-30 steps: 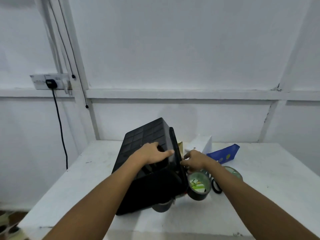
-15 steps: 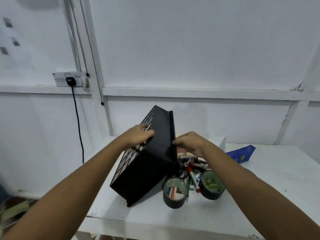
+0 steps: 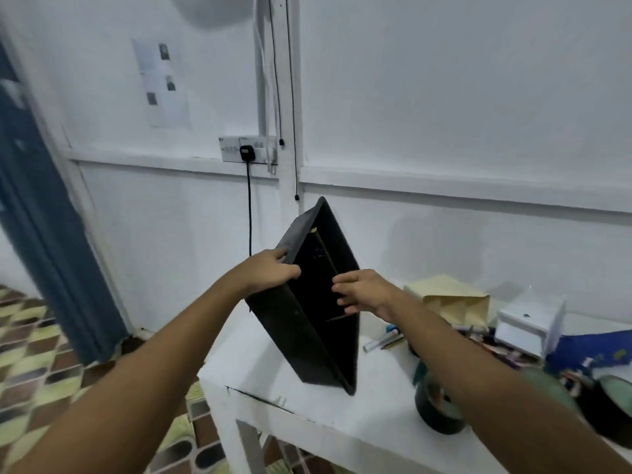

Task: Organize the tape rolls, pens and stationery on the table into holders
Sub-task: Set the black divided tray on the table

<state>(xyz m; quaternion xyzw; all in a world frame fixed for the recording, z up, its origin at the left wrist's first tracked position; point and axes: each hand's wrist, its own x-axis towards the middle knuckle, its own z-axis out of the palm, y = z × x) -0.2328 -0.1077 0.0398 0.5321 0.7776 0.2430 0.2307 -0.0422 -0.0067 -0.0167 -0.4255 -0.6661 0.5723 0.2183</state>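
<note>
A black plastic bin (image 3: 301, 336) stands tipped on one end at the table's left corner, its empty inside facing me. My left hand (image 3: 270, 273) grips its left rim. My right hand (image 3: 364, 292) holds the right wall, fingers spread inside the opening. A dark tape roll (image 3: 439, 408) lies under my right forearm, and another tape roll (image 3: 612, 398) sits at the far right. A silver marker (image 3: 383, 342) and a blurred pile of pens (image 3: 478, 333) lie right of the bin. A white holder box (image 3: 528, 323) stands behind them.
A tan paper bag (image 3: 451, 299) and a blue pouch (image 3: 591, 350) lie on the white table (image 3: 260, 395), whose left front corner is just below the bin. A wall socket with a black cable (image 3: 248, 155) is behind, with patterned floor at left.
The bin has swung up from mouth-down over the stationery onto its end, opening toward me. It has shifted left, and the tape rolls and pens now lie uncovered.
</note>
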